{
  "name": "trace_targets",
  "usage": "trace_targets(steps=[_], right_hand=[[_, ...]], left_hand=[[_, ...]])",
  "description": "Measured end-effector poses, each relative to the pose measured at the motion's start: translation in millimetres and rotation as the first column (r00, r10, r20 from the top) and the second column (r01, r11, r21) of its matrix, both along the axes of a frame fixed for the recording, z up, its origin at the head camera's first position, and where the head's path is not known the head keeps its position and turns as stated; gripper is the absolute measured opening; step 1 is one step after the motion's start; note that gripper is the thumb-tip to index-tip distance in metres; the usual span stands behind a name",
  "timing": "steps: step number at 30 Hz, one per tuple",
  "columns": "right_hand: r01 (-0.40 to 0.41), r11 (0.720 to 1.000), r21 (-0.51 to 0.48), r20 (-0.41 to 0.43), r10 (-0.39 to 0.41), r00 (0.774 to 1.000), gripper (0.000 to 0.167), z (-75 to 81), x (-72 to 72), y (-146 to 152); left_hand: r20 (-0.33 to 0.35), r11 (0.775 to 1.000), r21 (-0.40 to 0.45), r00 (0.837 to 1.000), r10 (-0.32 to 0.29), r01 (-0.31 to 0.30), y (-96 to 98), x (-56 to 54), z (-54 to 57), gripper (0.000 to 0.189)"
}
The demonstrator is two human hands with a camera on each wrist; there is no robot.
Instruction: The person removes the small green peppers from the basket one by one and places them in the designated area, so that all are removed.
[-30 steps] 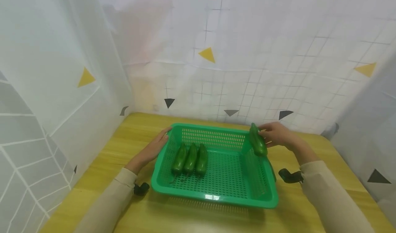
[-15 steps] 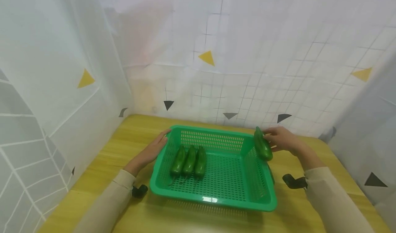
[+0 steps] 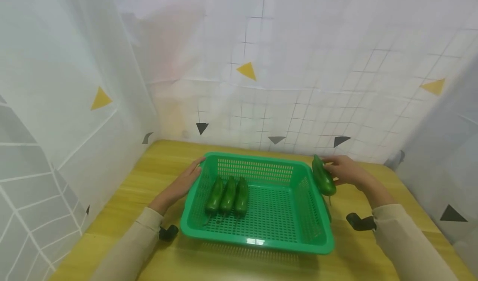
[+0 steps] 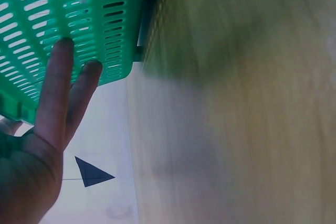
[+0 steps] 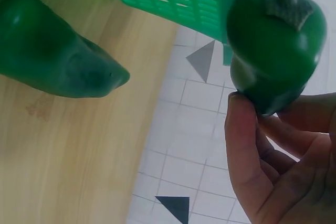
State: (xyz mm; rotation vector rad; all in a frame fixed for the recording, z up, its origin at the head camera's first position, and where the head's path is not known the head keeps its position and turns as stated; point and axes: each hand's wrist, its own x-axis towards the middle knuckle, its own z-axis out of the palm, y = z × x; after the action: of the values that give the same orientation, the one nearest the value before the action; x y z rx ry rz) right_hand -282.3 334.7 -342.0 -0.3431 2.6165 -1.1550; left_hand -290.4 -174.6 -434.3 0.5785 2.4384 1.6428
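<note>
In the head view, my right hand (image 3: 347,173) pinches a green pepper (image 3: 323,176) between thumb and fingertips, just above the right rim of the green basket (image 3: 257,242). Its stem hangs down toward me. The right wrist view shows that pepper (image 5: 278,40) stem end up, beside the basket's perforated wall. My left hand (image 3: 183,184) grips the basket's left rim, with two straight fingers (image 4: 55,90) against the outer wall. Inside the basket, at left, three green peppers (image 3: 227,198) lie side by side.
Another green pepper (image 5: 58,51) lies on the wooden table (image 3: 164,152) just right of the basket, mostly hidden by its wall in the head view. A white patterned sheet (image 3: 284,86) hangs behind the table and on both sides.
My right hand has carried its pepper rightward, from over the basket's right end to the outer side of the rim. My left hand and the three peppers stay in place.
</note>
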Motion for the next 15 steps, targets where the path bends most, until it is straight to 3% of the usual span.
trace_targets(steps=[15], right_hand=[[0.034, 0.999, -0.017, 0.01, -0.034, 0.999, 0.043, -23.0, 2.8, 16]], left_hand=[[-0.015, 1.0, -0.026, 1.0, 0.003, -0.003, -1.2, 0.7, -1.9, 0.054]])
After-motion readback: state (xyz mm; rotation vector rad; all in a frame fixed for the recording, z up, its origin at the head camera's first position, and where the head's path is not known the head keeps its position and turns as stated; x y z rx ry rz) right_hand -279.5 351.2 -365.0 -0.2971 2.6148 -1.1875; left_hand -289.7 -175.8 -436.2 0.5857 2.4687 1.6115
